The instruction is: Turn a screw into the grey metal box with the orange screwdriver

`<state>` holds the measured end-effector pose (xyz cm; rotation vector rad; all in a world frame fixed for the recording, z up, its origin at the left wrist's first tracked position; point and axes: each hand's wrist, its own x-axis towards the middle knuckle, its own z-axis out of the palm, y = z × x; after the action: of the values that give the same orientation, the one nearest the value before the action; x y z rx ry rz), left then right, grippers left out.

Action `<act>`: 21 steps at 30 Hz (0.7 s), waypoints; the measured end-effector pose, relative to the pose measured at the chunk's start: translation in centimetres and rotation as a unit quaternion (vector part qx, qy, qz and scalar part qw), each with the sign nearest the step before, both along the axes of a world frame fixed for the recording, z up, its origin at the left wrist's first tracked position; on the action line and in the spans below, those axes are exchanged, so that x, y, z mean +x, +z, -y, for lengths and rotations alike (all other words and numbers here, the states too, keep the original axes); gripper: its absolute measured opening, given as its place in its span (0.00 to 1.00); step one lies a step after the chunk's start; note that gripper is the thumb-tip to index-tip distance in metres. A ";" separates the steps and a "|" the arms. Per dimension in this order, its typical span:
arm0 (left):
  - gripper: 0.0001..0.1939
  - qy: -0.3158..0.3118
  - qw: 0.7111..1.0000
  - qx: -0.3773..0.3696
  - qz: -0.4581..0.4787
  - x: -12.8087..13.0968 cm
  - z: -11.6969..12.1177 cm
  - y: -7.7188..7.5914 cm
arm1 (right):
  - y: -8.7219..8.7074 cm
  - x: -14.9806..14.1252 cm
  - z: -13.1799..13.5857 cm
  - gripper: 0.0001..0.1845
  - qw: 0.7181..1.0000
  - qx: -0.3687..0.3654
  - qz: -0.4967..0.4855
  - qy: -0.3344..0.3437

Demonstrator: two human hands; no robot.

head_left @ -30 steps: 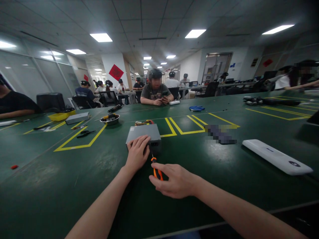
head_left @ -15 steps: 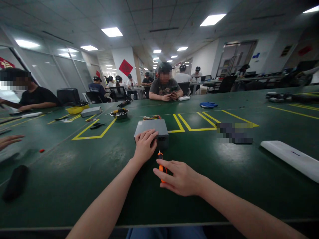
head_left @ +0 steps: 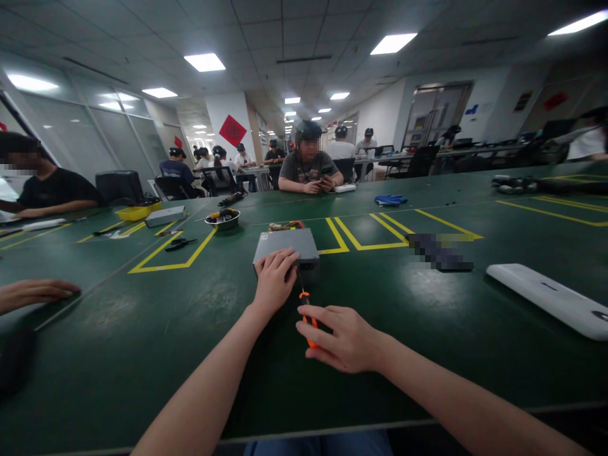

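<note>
A grey metal computer power supply (head_left: 304, 242) sits on the green table in front of me, its wires (head_left: 285, 226) showing at the far side. My left hand (head_left: 275, 275) holds it, fingers across the top and thumb by the near face. In my right hand (head_left: 339, 335) is a screwdriver (head_left: 305, 301) with an orange and black handle, held between thumb and fingers. Its thin shaft points away from me at the near face of the power supply. Whether the tip sits in a screw cannot be made out.
A metal bowl (head_left: 223, 219) with tools stands beyond, left of the power supply. Black pliers (head_left: 180, 244) lie inside yellow tape. At right are a white slab-like device (head_left: 546, 297) and blue gloves (head_left: 390, 200). A co-worker's hand (head_left: 40, 292) rests at the left; another person (head_left: 311, 158) sits opposite.
The view has swung slightly, so most things sit further left. The screwdriver and my fingers around it have shifted only slightly. At left, the co-worker's hand reaches further in over the table.
</note>
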<state>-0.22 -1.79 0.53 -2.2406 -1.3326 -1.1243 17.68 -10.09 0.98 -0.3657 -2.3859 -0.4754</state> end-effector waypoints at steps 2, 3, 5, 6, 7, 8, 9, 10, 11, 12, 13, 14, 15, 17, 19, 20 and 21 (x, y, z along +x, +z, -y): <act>0.14 -0.001 1.000 0.000 -0.002 0.0 0.0 0.0 | -0.2 -0.2 -0.2 0.19 0.999 -0.011 -0.039 0.008; 0.14 -0.001 1.000 0.000 -0.002 0.0 0.0 0.1 | -0.3 -0.3 -0.3 0.21 0.998 -0.023 -0.050 0.009; 0.14 -0.001 1.000 -0.001 -0.003 -0.1 0.0 0.1 | -0.3 -0.3 -0.3 0.24 0.997 -0.050 -0.049 0.011; 0.14 0.000 1.000 -0.001 -0.003 -0.1 0.0 0.1 | -0.2 -0.2 -0.3 0.24 0.997 -0.061 -0.034 0.010; 0.14 0.000 1.000 0.000 -0.003 -0.1 0.0 0.1 | -0.2 -0.1 -0.2 0.23 0.998 -0.066 -0.013 0.006; 0.14 0.001 1.000 0.000 -0.003 -0.1 -0.1 0.0 | -0.1 -0.1 -0.1 0.21 0.998 -0.062 0.007 0.001; 0.14 0.001 1.000 0.000 -0.003 0.0 -0.1 0.0 | 0.0 0.0 -0.1 0.19 0.999 -0.049 0.022 -0.003; 0.14 0.001 1.000 0.001 -0.003 0.0 -0.1 0.0 | 0.0 0.1 -0.1 0.18 0.999 -0.031 0.028 -0.006; 0.14 0.001 1.000 0.000 -0.003 0.0 -0.1 0.0 | 0.0 0.1 -0.1 0.17 1.000 -0.014 0.023 -0.006; 0.14 0.000 1.000 -0.001 -0.003 0.0 -0.1 0.0 | -0.1 0.1 -0.2 0.17 1.000 -0.004 0.006 -0.004; 0.15 -0.001 1.000 -0.001 -0.004 0.0 -0.1 -0.1 | -0.2 0.1 -0.3 0.17 1.000 -0.002 -0.016 -0.001; 0.15 -0.001 1.000 -0.002 -0.003 0.0 0.0 -0.1 | -0.4 0.1 -0.4 0.18 0.999 -0.007 -0.038 0.003; 0.15 -0.001 1.000 -0.001 -0.003 0.1 0.0 -0.1 | -0.5 0.1 -0.5 0.19 0.998 -0.016 -0.055 0.007; 0.14 0.002 1.000 0.000 -0.002 0.1 0.0 -0.1 | -0.6 0.1 -0.6 0.21 0.997 -0.038 -0.066 0.012; 0.14 0.004 1.000 0.001 -0.003 0.1 0.0 -0.1 | -0.4 0.1 -0.4 0.21 0.998 -0.054 -0.039 0.009; 0.14 0.004 1.000 0.001 -0.003 0.1 0.0 -0.1 | -0.2 0.2 -0.3 0.20 0.998 -0.054 -0.019 0.005; 0.14 0.004 1.000 0.001 -0.004 0.1 0.0 -0.1 | -0.1 0.2 -0.2 0.19 0.999 -0.047 -0.002 0.000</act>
<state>-0.13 -1.79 0.47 -2.2346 -1.3347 -1.1128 17.84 -9.88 0.90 -0.4071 -2.4098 -0.3637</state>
